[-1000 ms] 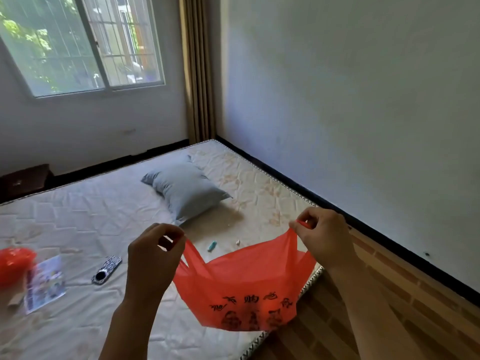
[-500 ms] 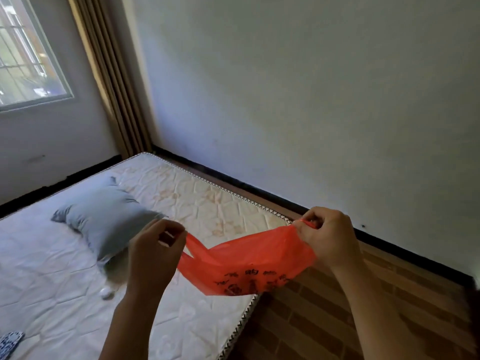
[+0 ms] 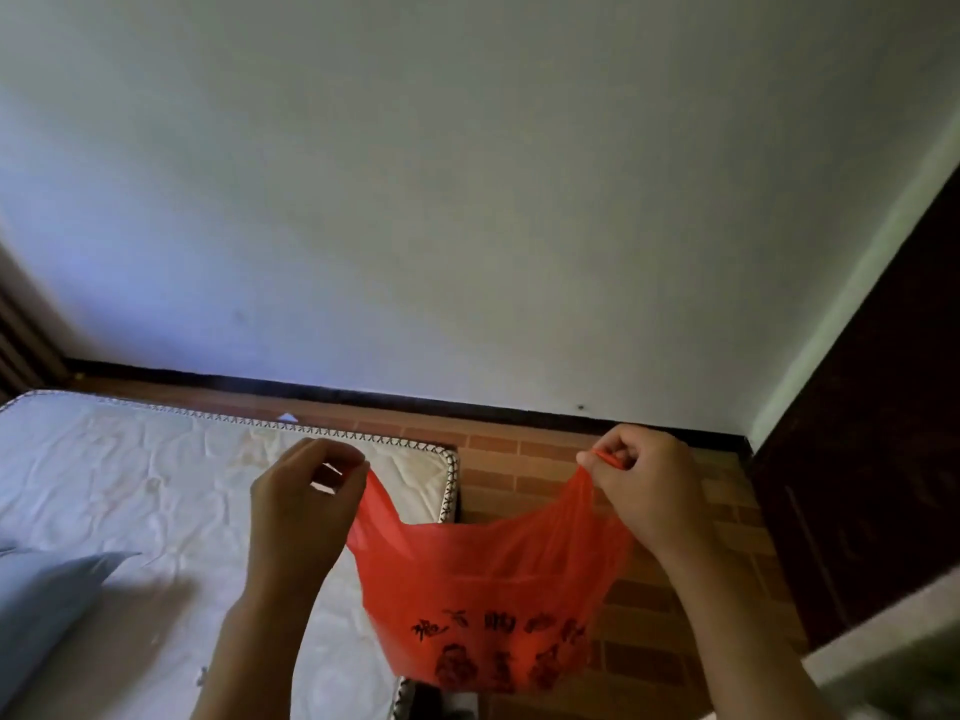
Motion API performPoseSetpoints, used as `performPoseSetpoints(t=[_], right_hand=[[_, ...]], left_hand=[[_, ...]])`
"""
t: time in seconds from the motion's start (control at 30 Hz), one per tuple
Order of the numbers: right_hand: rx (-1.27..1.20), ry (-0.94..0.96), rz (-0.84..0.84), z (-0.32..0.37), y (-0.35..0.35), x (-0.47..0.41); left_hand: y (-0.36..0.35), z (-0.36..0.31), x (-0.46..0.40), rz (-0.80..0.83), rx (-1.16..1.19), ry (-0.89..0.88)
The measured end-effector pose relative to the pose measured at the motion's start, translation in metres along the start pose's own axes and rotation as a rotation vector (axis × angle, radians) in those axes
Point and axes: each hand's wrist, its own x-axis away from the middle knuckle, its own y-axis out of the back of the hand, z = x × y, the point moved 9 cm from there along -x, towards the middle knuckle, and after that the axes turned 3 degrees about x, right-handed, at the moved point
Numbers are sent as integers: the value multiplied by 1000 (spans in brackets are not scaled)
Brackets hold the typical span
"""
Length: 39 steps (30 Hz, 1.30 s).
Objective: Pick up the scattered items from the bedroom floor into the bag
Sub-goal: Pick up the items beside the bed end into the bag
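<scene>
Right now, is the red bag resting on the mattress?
No: the red bag hangs in the air, pinched at its handles by the left hand and the right hand, past the mattress corner.

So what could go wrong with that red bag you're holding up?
The red bag looks thin, and the left hand and right hand pinch only its top corners and stretch it apart, so a hard pull might tear a handle. A pinch could also slip and let that side drop. Also, the bag hangs in front of the brick-pattern floor beside the mattress, so it may hide small things lying there.
</scene>
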Motion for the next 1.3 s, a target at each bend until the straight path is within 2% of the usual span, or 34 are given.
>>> performPoseSetpoints(t=[0.17,0.5,0.77,1.0,1.3], right_hand=[[40,-71,-28,-26,-8,-57],[132,-100,-90,-36,-43,-210],[176,-105,-182,-48,-39,-278],[171,-118,-238,-71,-36,-346],[139,-79,-197,-135,-60,-479]], left_hand=[[-65,15,-66,81,25,-26],[-182,57,-226,182,118,-34],[-260,47,-302,274,193,-107],[-309,46,-355,250,238,-119],[-395,59,-432,196,183,-86]])
